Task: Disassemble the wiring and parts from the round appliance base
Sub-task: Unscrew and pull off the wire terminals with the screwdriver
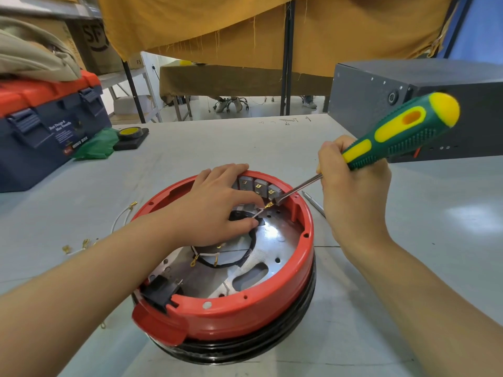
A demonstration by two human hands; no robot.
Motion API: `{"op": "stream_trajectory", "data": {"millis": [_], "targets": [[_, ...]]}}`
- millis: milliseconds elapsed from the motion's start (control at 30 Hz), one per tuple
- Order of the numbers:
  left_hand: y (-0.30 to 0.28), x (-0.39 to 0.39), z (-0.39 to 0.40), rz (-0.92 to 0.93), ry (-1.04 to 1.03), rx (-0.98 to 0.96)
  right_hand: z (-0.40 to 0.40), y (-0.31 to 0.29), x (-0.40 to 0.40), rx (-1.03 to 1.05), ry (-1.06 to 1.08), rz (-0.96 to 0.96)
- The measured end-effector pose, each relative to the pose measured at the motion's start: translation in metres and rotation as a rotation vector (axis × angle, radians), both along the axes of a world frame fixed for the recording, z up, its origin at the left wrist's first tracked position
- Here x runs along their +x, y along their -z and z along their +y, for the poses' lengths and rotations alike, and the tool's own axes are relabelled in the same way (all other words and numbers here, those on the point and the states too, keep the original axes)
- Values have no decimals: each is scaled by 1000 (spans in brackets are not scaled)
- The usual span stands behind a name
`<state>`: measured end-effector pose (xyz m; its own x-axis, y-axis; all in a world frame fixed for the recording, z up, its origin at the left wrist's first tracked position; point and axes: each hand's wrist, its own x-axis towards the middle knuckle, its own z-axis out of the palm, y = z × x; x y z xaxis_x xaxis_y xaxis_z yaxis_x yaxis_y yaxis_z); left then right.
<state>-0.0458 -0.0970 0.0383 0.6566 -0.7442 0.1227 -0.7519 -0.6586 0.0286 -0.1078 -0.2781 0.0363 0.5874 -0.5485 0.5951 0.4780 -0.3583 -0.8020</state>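
Note:
The round appliance base (272,303), red-rimmed with a black lower part, lies upside down on the table. My left hand (215,205) reaches inside it and pinches a white wire (258,213) with a brass terminal at its end. My right hand (353,191) grips a green and yellow screwdriver (394,131); its flat tip touches the terminal just below a grey terminal block (258,186) at the far rim. Black-sleeved wiring (231,261) with more brass terminals lies on the metal plate inside.
Loose white wires (122,216) with brass terminals lie left of the base. A second tool (313,202) lies at its right. A blue and red toolbox (46,126) and a tape roll (130,131) stand at the left, and a dark grey box (381,104) at the right.

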Motion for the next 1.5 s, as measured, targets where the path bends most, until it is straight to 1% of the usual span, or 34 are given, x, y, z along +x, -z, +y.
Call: {"op": "stream_trajectory", "data": {"millis": [67, 167, 234, 400, 567, 767, 968, 1201, 1368, 1502], "targets": [[0, 1, 0, -2, 2, -2, -1, 0, 1, 74, -41, 30], [0, 1, 0, 6, -1, -5, -5, -2, 0, 8, -16, -21], [0, 1, 0, 8, -3, -7, -7, -5, 0, 21, -25, -54], [1, 2, 0, 20, 0, -17, -8, -4, -1, 12, -36, -79], [-1, 2, 0, 31, -1, -26, -8, -3, -1, -46, -45, -91], [-2, 0, 0, 57, 6, -14, -11, -5, 0, 71, -99, -96], [-6, -1, 1, 79, 20, -3, -11, -6, -2, 54, -143, -108], [-11, -4, 4, 113, 104, 31, -9, -9, -4, 61, -177, -132], [-14, -4, 6, 129, 86, -56, -9, -7, -4, -20, -173, -132], [-9, -6, 2, 73, 43, -85, -6, -5, -5, -213, -139, -130]]}}
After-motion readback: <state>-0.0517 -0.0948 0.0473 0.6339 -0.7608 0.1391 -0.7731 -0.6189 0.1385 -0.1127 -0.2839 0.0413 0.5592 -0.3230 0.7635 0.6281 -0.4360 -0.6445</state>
